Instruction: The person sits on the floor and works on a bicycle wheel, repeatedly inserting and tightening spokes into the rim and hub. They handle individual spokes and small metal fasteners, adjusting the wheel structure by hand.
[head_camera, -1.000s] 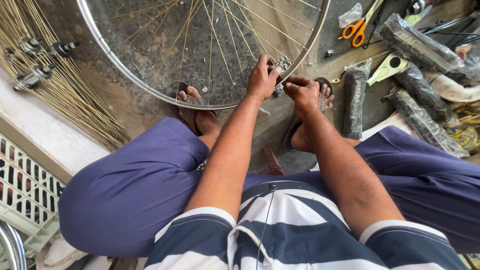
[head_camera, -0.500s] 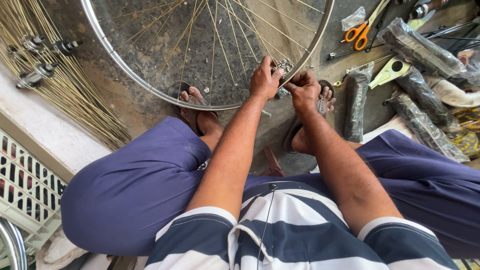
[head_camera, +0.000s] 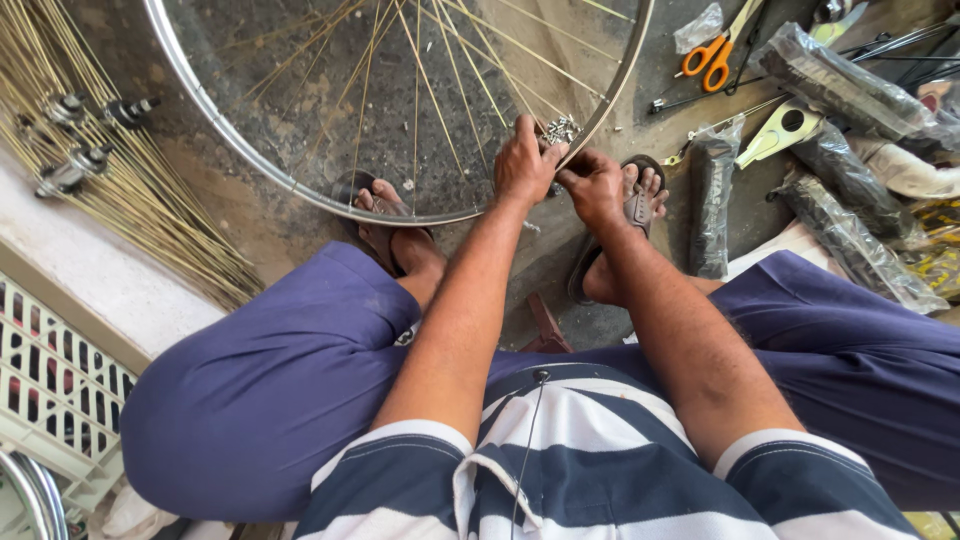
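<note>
- Head view, looking down: a person in a blue-and-white striped shirt and purple trousers sits low over a stained, dark concrete floor (head_camera: 260, 215), feet in brown sandals.
- A round silver metal bicycle wheel rim (head_camera: 215, 120) with thin brass-coloured spokes lies flat on the floor in front of the feet; its near edge crosses just above the toes.
- The left hand (head_camera: 523, 160) is clenched over the rim's near right edge, pinching at a spoke end; a small cluster of silver spoke nipples (head_camera: 560, 130) sits just beside its fingertips.
- The right hand (head_camera: 592, 183) touches the left, fingers curled shut on the same spot; what it grips is hidden.
- A bundle of loose brass spokes (head_camera: 130, 190) fans out at left, silver hubs on top.
- Orange-handled scissors (head_camera: 708, 55) and black rubber parts in clear plastic bags (head_camera: 850, 80) lie at right.
- A white plastic lattice crate (head_camera: 45, 390) stands at lower left; its contents cannot be made out.
</note>
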